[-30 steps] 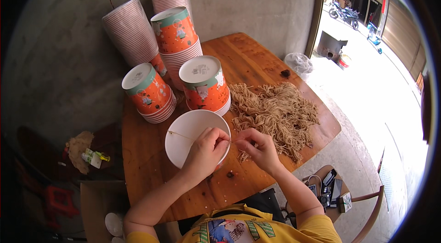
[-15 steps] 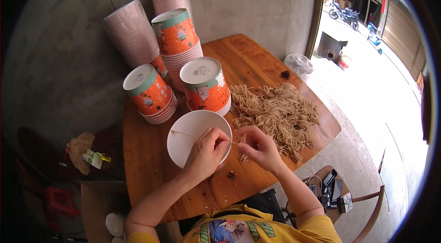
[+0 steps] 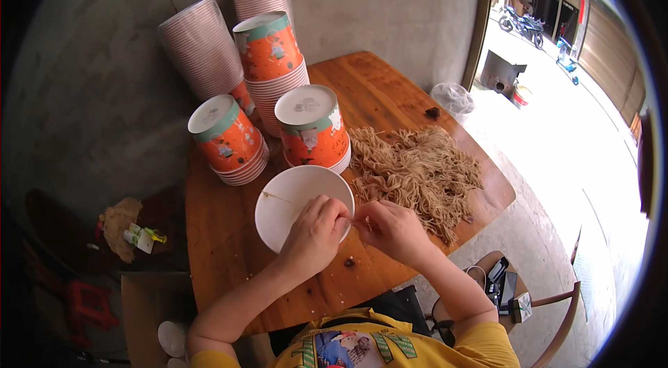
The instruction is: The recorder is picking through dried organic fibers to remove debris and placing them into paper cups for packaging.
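Observation:
An open white paper bowl [image 3: 277, 222] stands at the near edge of the table, under my left hand [image 3: 314, 230]. A thin tan strand [image 3: 277, 197] lies over the bowl's inside and runs toward that hand. My left hand's fingers are pinched together over the bowl's right rim, closed on the strand. Just right of the rim, my right hand [image 3: 396, 229] is pinched too, its fingertips almost meeting the left ones at the strand. The small part between the fingertips is hard to make out. Beyond my right hand lies a loose heap of tan yarn [image 3: 424, 170].
Upside-down orange paper bowls in stacks [image 3: 312, 133] stand behind the white bowl. Taller wrapped stacks [image 3: 202, 48] lean near the wall. A cardboard box [image 3: 142, 309] is below the table's left side. A stool with small devices [image 3: 504, 291] stands at the right.
My right hand has closed from spread fingers into a pinch and come nearer to my left fingertips. The left hand stays nearly in place over the bowl rim.

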Motion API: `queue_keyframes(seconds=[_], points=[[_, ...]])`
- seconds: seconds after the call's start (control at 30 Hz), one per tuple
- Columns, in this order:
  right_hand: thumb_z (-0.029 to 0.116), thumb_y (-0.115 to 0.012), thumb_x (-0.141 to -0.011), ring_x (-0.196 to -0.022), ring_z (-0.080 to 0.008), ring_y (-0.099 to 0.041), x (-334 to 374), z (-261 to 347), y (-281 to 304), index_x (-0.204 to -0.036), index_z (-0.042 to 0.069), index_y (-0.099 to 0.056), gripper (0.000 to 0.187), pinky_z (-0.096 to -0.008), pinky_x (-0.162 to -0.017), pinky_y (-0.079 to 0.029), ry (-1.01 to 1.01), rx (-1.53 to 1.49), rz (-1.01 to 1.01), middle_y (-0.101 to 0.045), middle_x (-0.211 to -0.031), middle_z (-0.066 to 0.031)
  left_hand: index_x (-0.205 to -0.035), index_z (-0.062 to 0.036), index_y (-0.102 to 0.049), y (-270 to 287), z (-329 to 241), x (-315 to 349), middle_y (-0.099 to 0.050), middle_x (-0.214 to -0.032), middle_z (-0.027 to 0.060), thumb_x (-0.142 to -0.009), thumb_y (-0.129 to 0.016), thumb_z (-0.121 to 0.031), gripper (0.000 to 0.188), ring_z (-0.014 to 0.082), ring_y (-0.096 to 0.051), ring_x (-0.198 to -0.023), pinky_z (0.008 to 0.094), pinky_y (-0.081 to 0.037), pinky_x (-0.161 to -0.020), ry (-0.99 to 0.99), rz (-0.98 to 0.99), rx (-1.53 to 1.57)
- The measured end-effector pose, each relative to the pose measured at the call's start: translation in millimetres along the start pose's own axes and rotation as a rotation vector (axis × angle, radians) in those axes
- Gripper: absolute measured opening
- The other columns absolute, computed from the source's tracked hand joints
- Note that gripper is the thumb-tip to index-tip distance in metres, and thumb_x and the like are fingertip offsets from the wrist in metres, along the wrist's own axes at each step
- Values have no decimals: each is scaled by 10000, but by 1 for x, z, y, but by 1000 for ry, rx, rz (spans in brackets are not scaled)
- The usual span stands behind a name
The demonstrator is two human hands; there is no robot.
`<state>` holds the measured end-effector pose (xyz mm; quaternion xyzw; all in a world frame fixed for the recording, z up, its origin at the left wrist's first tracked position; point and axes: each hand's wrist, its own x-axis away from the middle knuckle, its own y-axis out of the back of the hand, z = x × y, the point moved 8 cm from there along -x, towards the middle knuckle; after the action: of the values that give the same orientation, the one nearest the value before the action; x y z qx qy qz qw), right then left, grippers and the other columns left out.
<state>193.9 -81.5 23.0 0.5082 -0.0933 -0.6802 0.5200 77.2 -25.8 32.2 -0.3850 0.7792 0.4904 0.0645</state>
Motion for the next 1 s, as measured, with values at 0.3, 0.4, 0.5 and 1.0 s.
queue_keyframes(seconds=[0.3, 0.4, 0.5, 1.0], points=[[118, -717, -796, -816, -236, -582, -24, 7, 31, -922, 97, -619, 161, -356, -693, -506, 243, 181, 22, -563, -863, -37, -890, -66, -524, 10, -8, 31, -588, -831, 75, -853, -690, -205, 220, 296, -591, -762, 402, -494, -671, -17, 186, -163], [163, -693, -800, -805, -206, -550, -32, 23, 20, -918, 102, -600, 162, -332, -709, -488, 378, 202, 2, -544, -889, -25, -877, -68, -543, 21, -17, 36, -586, -819, 70, -857, -682, -205, 196, 275, -593, -769, 390, -504, -672, -158, 152, -256], [169, -676, -810, -779, -198, -540, -33, 30, 9, -903, 106, -589, 142, -325, -700, -474, 391, 155, -5, -544, -863, -11, -880, -69, -555, 35, -10, 44, -583, -811, 71, -859, -680, -201, 183, 262, -595, -776, 386, -508, -671, -191, 133, -270], [151, -689, -697, -754, -164, -553, -20, 85, 4, -943, 169, -675, 247, -286, -637, -482, 624, 219, -33, -563, -859, 26, -961, -121, -669, 36, -5, 50, -590, -758, 42, -854, -710, -206, 143, 252, -602, -778, 375, -473, -704, 3, -95, -53]])
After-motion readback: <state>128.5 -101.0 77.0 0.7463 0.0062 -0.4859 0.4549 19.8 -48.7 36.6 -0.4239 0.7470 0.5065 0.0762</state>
